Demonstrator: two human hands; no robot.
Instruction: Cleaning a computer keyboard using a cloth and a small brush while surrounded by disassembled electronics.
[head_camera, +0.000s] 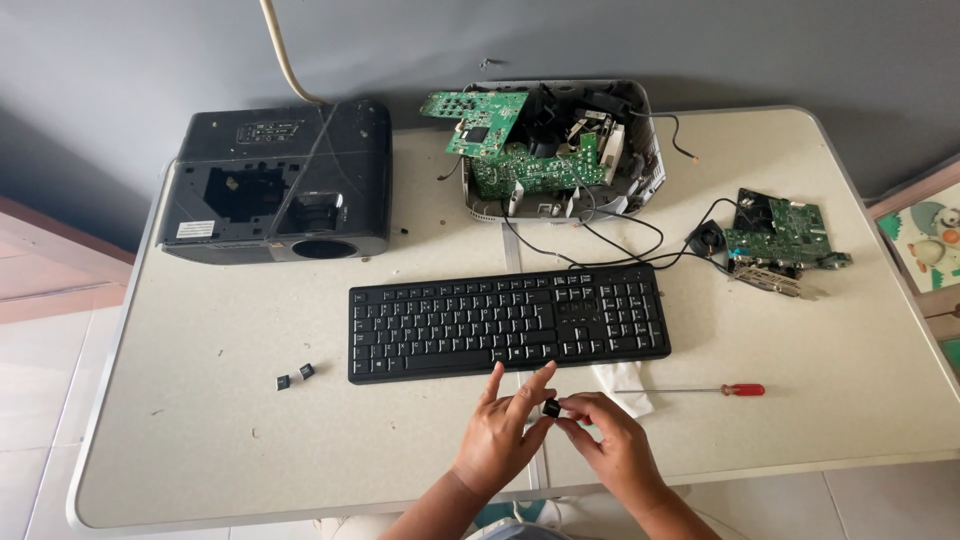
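Keycap (551, 408), small and black, is pinched between both of my hands just in front of the keyboard (508, 322), over the near edge of the table (200, 440). Left hand (503, 432) has thumb and a fingertip closed on the cap's left side, other fingers fanned up toward the keyboard's front edge. Right hand (610, 440) grips the cap's right side with curled fingertips. Cap sits clear of the keyboard, not touching it.

Keyboard is black, full size, lying flat mid-table, cable running off its back toward the far side. Two more loose black keycaps (296, 377) lie on the table well to the left. White tissue (625, 385) just beside my right hand, touching nothing I hold. Red-handled screwdriver (695, 390) lies flat to the right of it, tip pointing left.

Far left: black projector shell (275, 185). Far centre: opened white housing (560, 150) with green circuit boards tilted out. Far right: another green board (785, 240) with a metal bracket, wired to a small round black part.
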